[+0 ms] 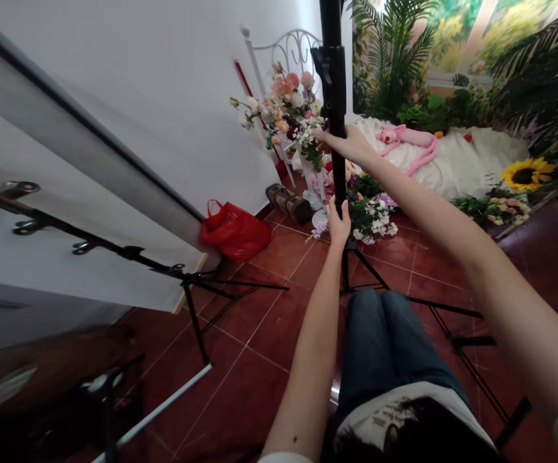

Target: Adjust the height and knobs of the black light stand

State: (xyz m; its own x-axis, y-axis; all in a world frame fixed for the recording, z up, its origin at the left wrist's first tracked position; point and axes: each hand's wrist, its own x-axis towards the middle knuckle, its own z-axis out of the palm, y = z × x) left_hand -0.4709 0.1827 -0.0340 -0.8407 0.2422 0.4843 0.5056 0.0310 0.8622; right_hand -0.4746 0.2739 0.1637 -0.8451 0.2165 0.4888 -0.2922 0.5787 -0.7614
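A black light stand (338, 173) rises in front of me, its upper end running out of the top of the view. My right hand (349, 143) is closed around the pole, fingers showing on its left side, below a black locking collar (333, 77). Lower down, my left hand (339, 224) is closed on the same pole just above the spread legs (370, 270). Its palm side is partly hidden. Bunches of artificial flowers (291, 96) are behind the pole on the left, with more white flowers (379, 218) near its base.
Another black stand (186, 276) spreads its legs on the red tiles to the left. A red plastic bag (235, 231) lies by the wall. Behind are a white metal chair (295, 48), a pink plush toy (414, 138) on white cloth and a sunflower (527, 173). A white rod (163, 408) lies low left.
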